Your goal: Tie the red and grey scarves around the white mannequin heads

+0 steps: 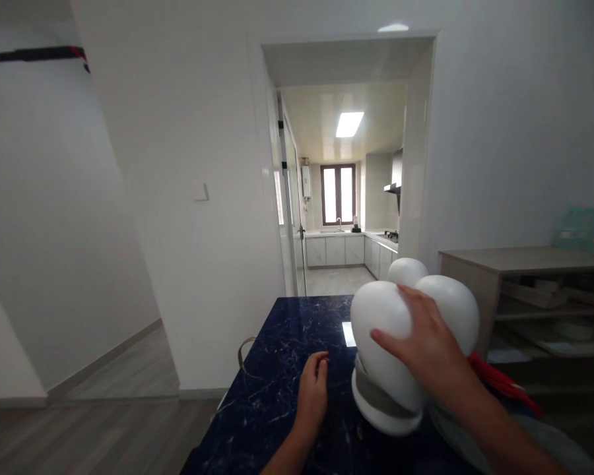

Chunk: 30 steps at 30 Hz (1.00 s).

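Hands first: my right hand (428, 343) lies spread over the nearest of three white mannequin heads (387, 343) on the dark marble worktop (287, 369), pressing rather than gripping, while my left hand (313, 389) rests loosely curled and empty beside it. I judge the heads light, smooth and slippery, possibly foam, so the narrow neck by the base offers the surest hold.

You are looking at three white mannequin heads (383, 316) standing clustered on the dark marble table (287, 369), the nearest one wearing a grey band (376, 396) at its neck.
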Each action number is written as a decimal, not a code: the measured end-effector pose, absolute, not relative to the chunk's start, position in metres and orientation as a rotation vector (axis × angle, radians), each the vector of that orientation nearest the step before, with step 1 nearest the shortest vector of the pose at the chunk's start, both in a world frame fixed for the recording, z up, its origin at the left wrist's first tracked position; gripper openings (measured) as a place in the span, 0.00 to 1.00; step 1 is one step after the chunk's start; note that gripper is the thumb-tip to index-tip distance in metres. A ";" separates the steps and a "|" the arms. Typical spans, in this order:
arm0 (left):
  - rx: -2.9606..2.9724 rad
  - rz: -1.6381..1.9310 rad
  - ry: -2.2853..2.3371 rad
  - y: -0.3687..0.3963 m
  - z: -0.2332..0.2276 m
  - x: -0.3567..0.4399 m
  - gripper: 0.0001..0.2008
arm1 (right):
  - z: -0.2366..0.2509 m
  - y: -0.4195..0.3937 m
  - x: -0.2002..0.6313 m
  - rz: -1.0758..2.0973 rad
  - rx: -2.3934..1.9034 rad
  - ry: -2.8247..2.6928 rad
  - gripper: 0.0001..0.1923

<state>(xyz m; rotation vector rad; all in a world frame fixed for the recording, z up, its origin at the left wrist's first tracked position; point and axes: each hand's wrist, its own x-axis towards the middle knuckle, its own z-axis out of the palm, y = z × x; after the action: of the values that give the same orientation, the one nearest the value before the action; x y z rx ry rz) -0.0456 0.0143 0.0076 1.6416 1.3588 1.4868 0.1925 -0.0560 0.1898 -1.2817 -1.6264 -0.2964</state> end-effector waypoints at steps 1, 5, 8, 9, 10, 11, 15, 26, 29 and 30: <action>1.586 1.536 1.414 0.021 0.004 -0.050 0.19 | 0.193 -0.038 0.179 -0.283 -1.271 -1.604 0.46; 1.573 1.589 1.612 0.042 -0.008 -0.066 0.20 | 0.194 0.028 0.128 -0.224 -1.320 -1.522 0.47; 1.685 1.508 1.732 0.048 -0.013 -0.070 0.25 | 0.181 0.058 0.097 -0.161 -1.397 -1.489 0.46; 1.724 1.465 1.752 0.048 -0.014 -0.070 0.26 | 0.175 0.063 0.088 -0.142 -1.421 -1.482 0.46; 1.768 1.418 1.757 0.048 -0.014 -0.070 0.26 | 0.169 0.067 0.081 -0.124 -1.444 -1.478 0.46; 1.818 1.365 1.748 0.047 -0.015 -0.069 0.27 | 0.164 0.070 0.076 -0.106 -1.464 -1.476 0.46; 1.983 1.130 1.732 0.040 -0.014 -0.064 0.31 | 0.151 0.078 0.072 -0.056 -1.432 -1.538 0.49; 1.946 1.162 1.755 0.044 -0.021 -0.058 0.40 | 0.049 0.086 0.181 0.501 -1.325 -1.667 0.25; 1.932 1.168 1.760 0.046 -0.022 -0.056 0.43 | 0.018 0.079 0.177 0.494 -1.204 -1.853 0.29; 1.934 1.158 1.770 0.046 -0.022 -0.055 0.45 | 0.012 0.079 0.173 0.473 -1.199 -1.873 0.29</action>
<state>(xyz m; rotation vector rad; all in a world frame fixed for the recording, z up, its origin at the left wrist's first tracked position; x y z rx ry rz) -0.0548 0.0463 -0.0219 1.9344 1.7703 1.1580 0.1730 0.0787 0.0121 -1.1993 -1.8732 0.4727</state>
